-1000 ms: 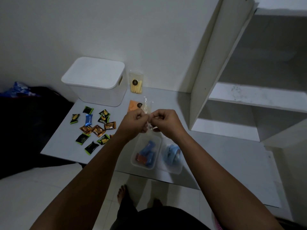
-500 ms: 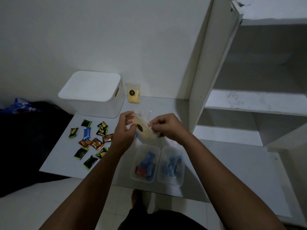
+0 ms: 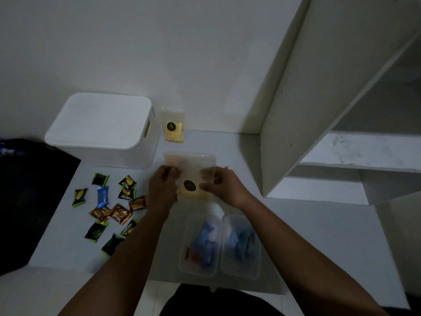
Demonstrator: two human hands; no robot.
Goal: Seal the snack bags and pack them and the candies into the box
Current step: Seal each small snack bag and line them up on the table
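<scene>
— What is the person holding over there?

— A clear snack bag (image 3: 190, 176) with a dark round sticker and pale yellow sticks inside. The left hand (image 3: 162, 190) is pinching its left edge, the right hand (image 3: 219, 185) is pinching the right edge, fingers curled in on the plastic on both sides. The bag is hanging upright between them, above the middle of the table (image 3: 319, 236), top strip facing up. I cannot tell whether that strip is closed.

— And the other bag?

— A second snack bag (image 3: 174, 127) is leaning against the wall (image 3: 159, 53) at the back edge of the table, just beside the white box (image 3: 102, 131). The box is sitting at the back left corner with its lid on.

— Where are the candies lying?

— The candies (image 3: 109, 206) are lying scattered along the left side of the table, green, brown and one blue wrapper, running down toward the front edge.

— Anything nearer to the person?

— Two clear tubs (image 3: 219, 247) are standing side by side at the front edge, blue things showing inside, one with something red too.

— And the room?

— It is dim. A white shelf unit (image 3: 330, 110) is rising at the right of the table, something black (image 3: 27, 190) is lying to the left, and pale floor tiles (image 3: 34, 293) are showing below.
</scene>
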